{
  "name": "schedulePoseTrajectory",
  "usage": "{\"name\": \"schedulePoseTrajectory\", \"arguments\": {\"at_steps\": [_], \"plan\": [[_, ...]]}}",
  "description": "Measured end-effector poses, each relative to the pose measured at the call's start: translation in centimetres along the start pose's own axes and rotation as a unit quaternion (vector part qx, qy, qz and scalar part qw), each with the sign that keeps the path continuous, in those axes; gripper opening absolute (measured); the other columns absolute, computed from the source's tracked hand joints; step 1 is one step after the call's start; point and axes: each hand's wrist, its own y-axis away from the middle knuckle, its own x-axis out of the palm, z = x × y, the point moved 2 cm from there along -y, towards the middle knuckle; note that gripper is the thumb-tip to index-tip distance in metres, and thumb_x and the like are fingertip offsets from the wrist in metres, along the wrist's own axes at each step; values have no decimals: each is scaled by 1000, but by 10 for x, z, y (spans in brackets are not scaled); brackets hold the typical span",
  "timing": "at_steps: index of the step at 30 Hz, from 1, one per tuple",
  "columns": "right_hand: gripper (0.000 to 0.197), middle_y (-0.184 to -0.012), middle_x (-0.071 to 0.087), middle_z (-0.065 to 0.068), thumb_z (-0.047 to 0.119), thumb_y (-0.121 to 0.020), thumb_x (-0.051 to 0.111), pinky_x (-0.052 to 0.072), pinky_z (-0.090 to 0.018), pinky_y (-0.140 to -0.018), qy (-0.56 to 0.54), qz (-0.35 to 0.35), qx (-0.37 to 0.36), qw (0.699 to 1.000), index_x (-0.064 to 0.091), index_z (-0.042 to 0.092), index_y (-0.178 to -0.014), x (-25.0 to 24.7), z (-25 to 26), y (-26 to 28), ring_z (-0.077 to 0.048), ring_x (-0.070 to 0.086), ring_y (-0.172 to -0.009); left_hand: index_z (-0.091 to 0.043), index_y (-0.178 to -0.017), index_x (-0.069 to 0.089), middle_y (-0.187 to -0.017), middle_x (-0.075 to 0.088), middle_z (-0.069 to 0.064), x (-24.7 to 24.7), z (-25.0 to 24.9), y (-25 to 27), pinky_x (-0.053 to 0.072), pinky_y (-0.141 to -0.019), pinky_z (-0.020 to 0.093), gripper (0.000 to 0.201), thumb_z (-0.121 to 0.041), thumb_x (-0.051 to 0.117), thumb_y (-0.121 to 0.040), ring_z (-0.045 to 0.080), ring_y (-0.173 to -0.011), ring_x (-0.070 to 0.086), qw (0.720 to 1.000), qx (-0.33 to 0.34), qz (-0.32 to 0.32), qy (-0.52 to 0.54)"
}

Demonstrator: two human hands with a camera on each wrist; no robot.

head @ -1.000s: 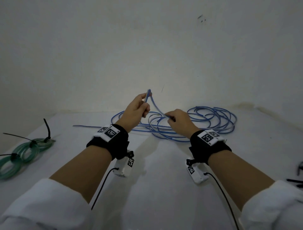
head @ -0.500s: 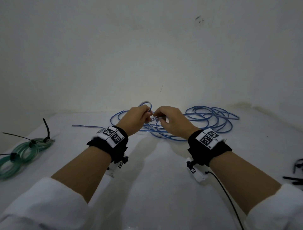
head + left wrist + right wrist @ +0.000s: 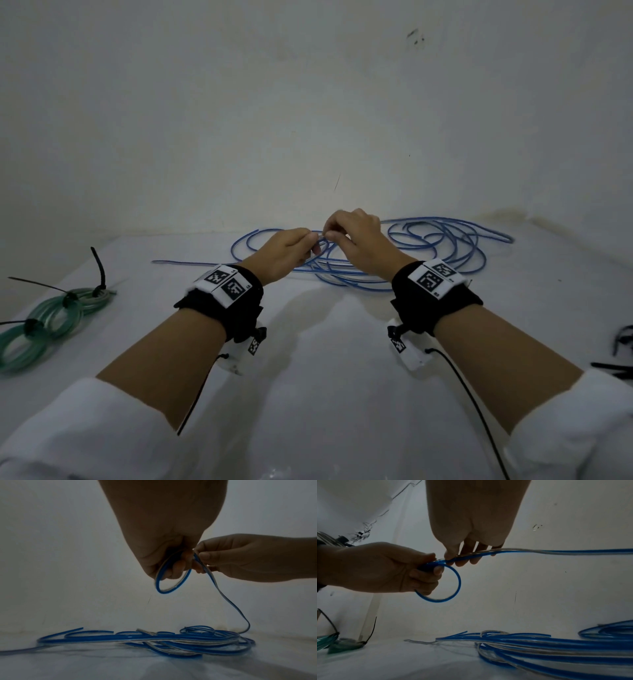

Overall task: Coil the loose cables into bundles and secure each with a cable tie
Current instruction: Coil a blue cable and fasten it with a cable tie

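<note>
First small loop now closed: our left hand pinches it above the blue cable pile; right hand, having come across, pinches the feeding strand beside it. Coiling barely begun.

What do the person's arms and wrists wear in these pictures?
Both forearms are bare below rolled-up white sleeves. Each wrist carries a black band topped by white tags with square black-and-white code markings. Under each wrist hangs a small white camera unit, also code-marked, with a thin black cable running back along the arm.
</note>
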Motion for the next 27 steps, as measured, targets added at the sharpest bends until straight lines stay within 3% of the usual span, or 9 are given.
{"name": "schedulePoseTrajectory", "arguments": {"at_steps": [4, 8, 11, 17, 20, 24, 25, 27], "plan": [[13, -81, 57, 5, 26, -92, 56, 31, -36, -84, -41, 10, 31, 999, 53, 14, -97, -1, -4, 2, -17, 48, -81, -10, -70, 44, -57, 31, 0, -3, -2, -4, 25, -47, 15, 34, -13, 30, -101, 2, -44, 28, 994, -21, -43, 97], [17, -86, 58, -3, 18, -92, 56, 45, -39, -80, -91, 9, 89, 992, 44, 12, -103, 0, -19, 10, -25, 57, -83, -14, -73, 42, -49, 43, -11, -17, -7, -5, 32, -46, 14, 32, -19, 30, -102, 4, -43, 37, 970, -37, -113, 210], [8, -86, 61, -9, 9, -94, 47, 50, -41, -75, -111, 15, 118, 987, 42, 11, -101, 1, -25, 16, -29, 59, -81, -14, -76, 47, -51, 56, -8, -28, -9, -3, 46, -50, 18, 30, -23, 34, -101, 8, -47, 54, 949, -42, -159, 268], [10, -88, 57, -3, 4, -91, 51, 39, -26, -67, -107, 61, 98, 988, 51, 14, -95, 17, -21, 17, -22, 54, -74, -13, -77, 45, -59, 68, 2, -23, -14, -3, 48, -50, 18, 33, -31, 31, -101, 10, -51, 62, 919, -42, -178, 348], [14, -89, 60, -5, 3, -93, 44, 37, -23, -68, -109, 61, 82, 989, 55, 8, -101, 22, -15, 15, -17, 52, -74, -13, -78, 43, -76, 73, 8, -23, -17, -4, 48, -56, 19, 37, -33, 23, -102, 13, -59, 66, 901, -28, -169, 398], [19, -85, 57, -2, 6, -96, 43, 38, -18, -64, -98, 50, 73, 991, 56, 5, -108, 19, -14, 17, -11, 51, -71, -9, -80, 46, -114, 64, 22, -25, -16, -4, 57, -71, 24, 39, -28, 20, -103, 25, -95, 68, 862, 0, -187, 472], [18, -86, 56, -1, 6, -95, 44, 37, -20, -65, -90, 53, 77, 992, 55, 3, -109, 19, -16, 19, -13, 51, -73, -6, -88, 49, -123, 57, 25, -28, -13, -5, 57, -77, 26, 38, -26, 21, -103, 27, -102, 64, 846, -1, -213, 488], [18, -89, 55, -2, 4, -95, 44, 36, -24, -68, -75, 61, 84, 992, 55, 2, -109, 19, -22, 23, -18, 50, -77, 6, -119, 44, -133, 48, 26, -34, -7, -9, 54, -86, 29, 39, -23, 22, -103, 30, -115, 56, 829, -9, -266, 491]]}}
